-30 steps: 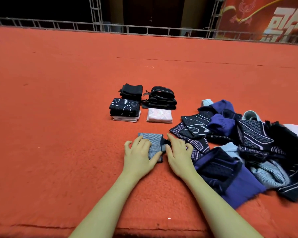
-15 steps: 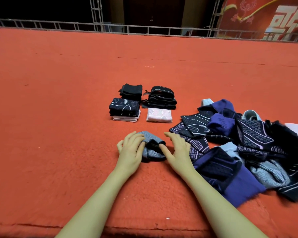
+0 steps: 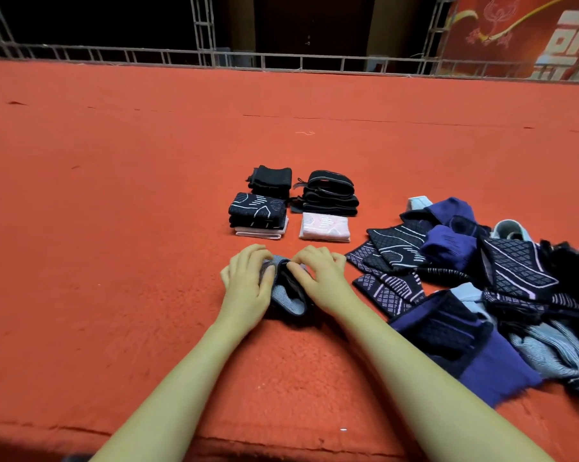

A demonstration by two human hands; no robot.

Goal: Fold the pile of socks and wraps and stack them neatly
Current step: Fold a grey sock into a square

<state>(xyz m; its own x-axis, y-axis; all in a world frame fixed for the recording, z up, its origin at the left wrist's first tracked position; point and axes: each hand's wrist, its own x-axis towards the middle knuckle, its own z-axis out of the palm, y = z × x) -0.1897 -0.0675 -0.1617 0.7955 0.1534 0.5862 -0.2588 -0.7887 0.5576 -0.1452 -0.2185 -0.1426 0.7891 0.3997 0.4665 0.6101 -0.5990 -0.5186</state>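
Wide red-orange carpeted floor (image 3: 114,228), edged at the far side by a grey metal railing (image 3: 281,60) with a red banner (image 3: 528,31) behind it on the right.

Near the middle of the carpet, a grey ribbed sock with a dark inner side (image 3: 286,295), half folded, bunched between both hands. Long axis roughly from near to far, open pale cuff end toward the camera, far end hidden under the fingers. Left hand (image 3: 248,285) curled over the sock's left side, fingers bent and gripping the fabric. Right hand (image 3: 321,278) on the sock's right side, fingertips bent and pinching the top edge. Thumbs close together over the fold.

Just beyond the grey sock, four folded stacks in two rows. Nearest on the left, a navy patterned folded stack on a pale pink piece (image 3: 258,215); beside it, to the right, a pale pink folded piece (image 3: 325,228). Behind those, a black folded stack (image 3: 271,181) and a black strapped wrap stack (image 3: 328,195).

Right of the grey sock, a loose pile of unfolded navy, purple, black and pale blue socks and wraps (image 3: 481,281), spread wide, its nearest dark patterned piece (image 3: 388,291) lying just beside the right wrist. Nothing lying between the sock and the stacks but bare carpet.
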